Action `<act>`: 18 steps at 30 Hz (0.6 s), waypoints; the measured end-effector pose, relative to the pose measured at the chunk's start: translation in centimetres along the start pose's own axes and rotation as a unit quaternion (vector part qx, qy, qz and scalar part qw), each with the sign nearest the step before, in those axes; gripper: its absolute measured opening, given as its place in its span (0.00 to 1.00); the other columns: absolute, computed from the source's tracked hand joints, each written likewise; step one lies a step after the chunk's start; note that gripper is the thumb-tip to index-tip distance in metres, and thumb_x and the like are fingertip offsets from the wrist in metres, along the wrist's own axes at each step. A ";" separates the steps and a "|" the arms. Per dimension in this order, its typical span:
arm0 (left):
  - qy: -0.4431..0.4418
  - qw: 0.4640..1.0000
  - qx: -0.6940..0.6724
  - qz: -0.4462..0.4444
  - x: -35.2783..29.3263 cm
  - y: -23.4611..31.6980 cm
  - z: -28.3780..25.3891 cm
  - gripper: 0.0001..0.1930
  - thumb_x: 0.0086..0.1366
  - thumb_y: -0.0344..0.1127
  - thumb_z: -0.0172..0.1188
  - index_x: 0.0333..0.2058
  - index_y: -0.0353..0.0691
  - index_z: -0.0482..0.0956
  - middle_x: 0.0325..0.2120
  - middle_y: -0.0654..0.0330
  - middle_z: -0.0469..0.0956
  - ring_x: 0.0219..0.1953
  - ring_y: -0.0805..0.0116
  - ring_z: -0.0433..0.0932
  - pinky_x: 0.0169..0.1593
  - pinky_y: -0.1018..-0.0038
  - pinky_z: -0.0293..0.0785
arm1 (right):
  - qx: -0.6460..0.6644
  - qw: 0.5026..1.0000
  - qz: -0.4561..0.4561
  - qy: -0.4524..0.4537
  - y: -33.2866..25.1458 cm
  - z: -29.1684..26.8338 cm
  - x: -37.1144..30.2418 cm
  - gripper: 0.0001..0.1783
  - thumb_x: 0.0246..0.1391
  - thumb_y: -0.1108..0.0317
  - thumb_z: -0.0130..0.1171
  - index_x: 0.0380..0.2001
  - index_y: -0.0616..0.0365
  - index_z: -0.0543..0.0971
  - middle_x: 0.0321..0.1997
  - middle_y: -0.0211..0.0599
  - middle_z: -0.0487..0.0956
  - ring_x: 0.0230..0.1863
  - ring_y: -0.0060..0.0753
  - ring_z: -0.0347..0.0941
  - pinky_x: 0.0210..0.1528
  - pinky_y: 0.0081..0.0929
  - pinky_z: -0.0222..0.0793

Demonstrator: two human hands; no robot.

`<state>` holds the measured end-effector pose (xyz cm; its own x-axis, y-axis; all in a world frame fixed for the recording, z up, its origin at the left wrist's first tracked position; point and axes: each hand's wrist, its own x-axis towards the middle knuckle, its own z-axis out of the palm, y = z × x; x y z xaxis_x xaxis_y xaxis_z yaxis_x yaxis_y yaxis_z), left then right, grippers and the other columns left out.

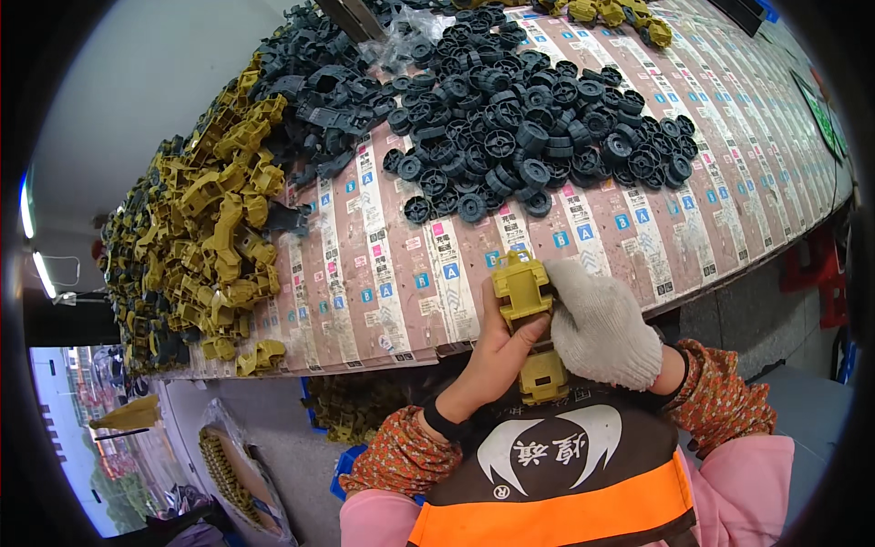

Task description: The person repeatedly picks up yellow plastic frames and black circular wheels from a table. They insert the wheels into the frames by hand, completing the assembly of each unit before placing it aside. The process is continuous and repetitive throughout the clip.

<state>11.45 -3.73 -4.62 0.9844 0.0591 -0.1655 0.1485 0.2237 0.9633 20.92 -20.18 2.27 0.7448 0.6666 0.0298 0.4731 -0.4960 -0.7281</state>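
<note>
My left hand (492, 357), bare, grips a yellow plastic toy vehicle body (526, 290) just over the table's near edge, its thumb across the lower end. In a grey knit glove, my right hand (603, 326) presses against the right side of the same body, its fingertips partly hidden. A second yellow plastic part (544, 377) shows below my hands, in front of my dark apron; whether it rests there or is held cannot be made out.
A heap of black toy wheels (501, 137) covers the table's (410, 314) middle. Yellow vehicle bodies (214, 237) pile up at the left, dark plastic parts (319, 100) behind them. A bin of yellow parts (355, 410) stands below the edge; a red stool (820, 273) is at right.
</note>
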 end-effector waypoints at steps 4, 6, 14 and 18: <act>0.026 0.999 -0.012 -0.025 0.1 -0.5 -0.1 0.31 0.76 0.36 0.61 0.69 0.42 0.54 0.57 0.58 0.70 0.61 0.68 0.71 0.66 0.69 0.68 | -0.070 0.996 -0.045 -0.024 0.4 -0.9 1.7 0.15 0.56 0.72 0.57 0.47 0.64 0.78 0.30 0.59 0.81 0.32 0.66 0.81 0.35 0.56 0.76; 0.070 0.992 -0.084 -0.057 0.5 0.2 -0.3 0.31 0.75 0.39 0.64 0.68 0.44 0.55 0.56 0.59 0.72 0.58 0.69 0.74 0.60 0.68 0.75 | -0.036 0.999 -0.034 -0.007 1.3 -1.3 4.5 0.11 0.57 0.68 0.59 0.40 0.62 0.79 0.28 0.55 0.80 0.31 0.64 0.80 0.35 0.57 0.75; 0.150 0.960 -0.234 -0.037 0.7 3.5 -3.0 0.18 0.77 0.43 0.60 0.58 0.41 0.73 0.41 0.61 0.83 0.37 0.69 0.86 0.40 0.70 0.86 | -0.284 0.954 -0.008 0.098 3.3 1.0 9.5 0.14 0.58 0.58 0.67 0.36 0.57 0.78 0.37 0.44 0.81 0.39 0.50 0.82 0.40 0.46 0.78; 0.144 0.956 -0.252 -0.034 0.8 2.9 -3.7 0.17 0.78 0.44 0.59 0.58 0.41 0.74 0.43 0.60 0.83 0.39 0.69 0.85 0.41 0.71 0.85 | -0.299 0.949 -0.030 0.098 4.5 1.7 10.0 0.13 0.57 0.61 0.68 0.39 0.57 0.79 0.40 0.45 0.80 0.43 0.48 0.82 0.42 0.45 0.78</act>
<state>12.32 0.53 -2.77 0.8968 0.2770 -0.3451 0.0752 0.6731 0.7357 29.69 -14.84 -1.90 0.7531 0.6169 0.2286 0.6567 -0.7262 -0.2035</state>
